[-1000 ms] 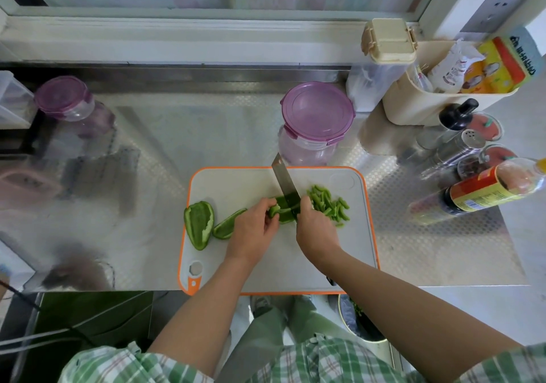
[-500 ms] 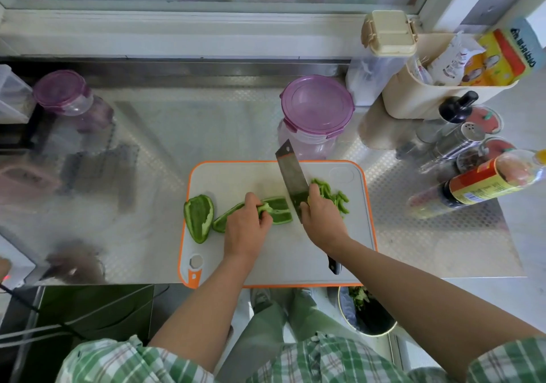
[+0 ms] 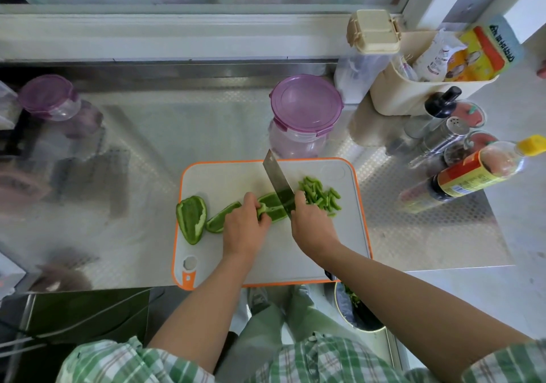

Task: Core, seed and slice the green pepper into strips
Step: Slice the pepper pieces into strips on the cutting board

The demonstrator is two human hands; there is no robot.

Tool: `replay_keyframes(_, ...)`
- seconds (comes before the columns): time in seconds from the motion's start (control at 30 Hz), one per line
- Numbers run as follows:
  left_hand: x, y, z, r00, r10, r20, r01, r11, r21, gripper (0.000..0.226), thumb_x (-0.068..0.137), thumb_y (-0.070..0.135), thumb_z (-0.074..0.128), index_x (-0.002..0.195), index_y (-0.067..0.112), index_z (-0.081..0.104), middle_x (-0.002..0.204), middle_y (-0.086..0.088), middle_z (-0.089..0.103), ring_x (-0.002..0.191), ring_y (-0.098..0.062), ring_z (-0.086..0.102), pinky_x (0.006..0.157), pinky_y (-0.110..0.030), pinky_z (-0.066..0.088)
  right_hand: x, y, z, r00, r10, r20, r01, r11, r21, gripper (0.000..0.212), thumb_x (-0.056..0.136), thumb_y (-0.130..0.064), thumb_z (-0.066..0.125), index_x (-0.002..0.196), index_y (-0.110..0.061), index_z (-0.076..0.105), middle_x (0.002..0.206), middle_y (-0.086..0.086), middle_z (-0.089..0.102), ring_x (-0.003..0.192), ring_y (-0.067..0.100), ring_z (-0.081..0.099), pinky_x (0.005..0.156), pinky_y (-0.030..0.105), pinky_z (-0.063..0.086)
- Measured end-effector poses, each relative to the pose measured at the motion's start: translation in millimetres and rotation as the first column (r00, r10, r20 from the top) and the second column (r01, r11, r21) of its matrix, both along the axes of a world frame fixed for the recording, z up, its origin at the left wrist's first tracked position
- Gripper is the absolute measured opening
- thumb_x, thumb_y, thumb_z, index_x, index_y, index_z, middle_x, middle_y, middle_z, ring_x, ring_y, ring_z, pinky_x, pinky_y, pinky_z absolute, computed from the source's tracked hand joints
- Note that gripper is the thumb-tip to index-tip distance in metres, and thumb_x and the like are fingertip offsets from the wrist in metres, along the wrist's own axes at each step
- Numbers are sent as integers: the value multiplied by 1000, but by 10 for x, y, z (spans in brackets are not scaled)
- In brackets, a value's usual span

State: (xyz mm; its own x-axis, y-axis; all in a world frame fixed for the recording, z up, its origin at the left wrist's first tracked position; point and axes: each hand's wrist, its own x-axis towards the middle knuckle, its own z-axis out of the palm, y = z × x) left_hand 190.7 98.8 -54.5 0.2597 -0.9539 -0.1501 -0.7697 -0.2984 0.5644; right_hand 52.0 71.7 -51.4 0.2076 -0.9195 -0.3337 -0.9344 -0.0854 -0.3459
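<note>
On the white, orange-rimmed cutting board (image 3: 224,176) my left hand (image 3: 243,227) holds down a green pepper piece (image 3: 273,208) with curled fingers. My right hand (image 3: 311,224) grips the handle of a cleaver (image 3: 277,180), whose blade rests across the right end of that piece. A pile of cut green strips (image 3: 320,196) lies just right of the blade. Two more pieces wait at the left: a hollowed pepper half (image 3: 192,218) and a narrower wedge (image 3: 220,220) partly under my left hand.
A purple-lidded clear jar (image 3: 305,114) stands right behind the board. Sauce bottles and shakers (image 3: 461,173) crowd the right side, and a cream caddy (image 3: 413,93) sits at the back right. Another purple-lidded jar (image 3: 50,99) is far left. A bin (image 3: 359,309) sits below the counter edge.
The cleaver lifted after a cut, then came back down onto the pepper piece. My left hand shifted its hold on the piece; the strip pile stayed to the right.
</note>
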Motion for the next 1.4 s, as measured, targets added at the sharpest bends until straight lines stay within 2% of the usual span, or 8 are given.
replay_keyframes(0.2, 16, -14, -6, 1000, 0, -9, 0, 1000, 18, 20, 86, 18, 64, 100, 9, 51, 84, -14, 67, 84, -38, 62, 70, -42, 47, 72, -29, -26, 998, 14, -66, -14, 1000, 11, 33, 96, -3, 43, 126, -11, 31, 76, 5, 50, 66, 26, 48, 54, 34, 36)
replay_keyframes(0.37, 57, 24, -13, 1000, -2, -26, 3, 999, 39, 19, 86, 17, 63, 99, 8, 51, 84, -15, 67, 84, -38, 62, 71, -44, 49, 152, -95, -66, 997, 10, -77, -8, 1000, 30, 18, 95, -2, 43, 105, -13, 33, 71, 2, 46, 66, 27, 49, 54, 34, 36)
replay_keyframes(0.43, 84, 54, -31, 999, -8, -36, 9, 999, 31, 19, 86, 16, 63, 98, 7, 51, 82, -16, 66, 82, -38, 61, 70, -44, 48, 146, -135, -76, 999, 3, -43, -2, 1000, 27, 14, 97, -6, 41, 104, -14, 32, 72, 3, 48, 67, 28, 52, 54, 35, 37)
replay_keyframes(0.53, 106, 82, -40, 999, -21, -35, 22, 1000, 14, 18, 86, 15, 62, 97, 6, 51, 80, -17, 65, 80, -39, 61, 67, -43, 46, 72, -179, -74, 998, -53, 38, 53, 999, -1, 20, 101, -15, 38, 119, -8, 36, 76, 5, 50, 70, 29, 56, 55, 35, 38)
replay_keyframes(0.7, 67, 25, -18, 999, -39, -21, 39, 999, 3, 18, 87, 16, 61, 99, 7, 50, 83, -17, 66, 82, -40, 62, 68, -44, 46, -24, -178, 21, 991, 0, 132, 3, 1000, -21, 16, 100, -15, 41, 114, -7, 39, 69, 5, 49, 63, 29, 51, 49, 33, 33)
replay_keyframes(0.97, 35, -1, 9, 999, -42, -11, 42, 999, 9, 19, 87, 16, 62, 100, 7, 51, 84, -17, 67, 83, -39, 62, 70, -43, 46, -9, -85, -20, 999, 20, 33, -21, 1000, 23, 21, 98, -9, 41, 118, -9, 36, 76, 9, 54, 70, 31, 56, 55, 34, 37)
replay_keyframes(1.23, 45, 5, -30, 1000, -21, -14, 21, 999, 24, 19, 87, 16, 62, 99, 7, 51, 82, -16, 66, 82, -38, 62, 69, -43, 46, 66, -72, -83, 1000, 3, -30, -3, 1000, 30, 28, 96, -5, 41, 122, -10, 33, 76, 6, 50, 68, 30, 51, 56, 35, 37)
replay_keyframes(1.4, 70, 26, -37, 1000, -24, -17, 25, 999, 39, 19, 88, 16, 62, 100, 7, 51, 84, -15, 66, 83, -38, 61, 68, -41, 42, 175, -158, -88, 998, 12, -57, -10, 1000, 27, 21, 95, -2, 42, 110, -13, 33, 71, 2, 48, 67, 28, 53, 54, 35, 38)
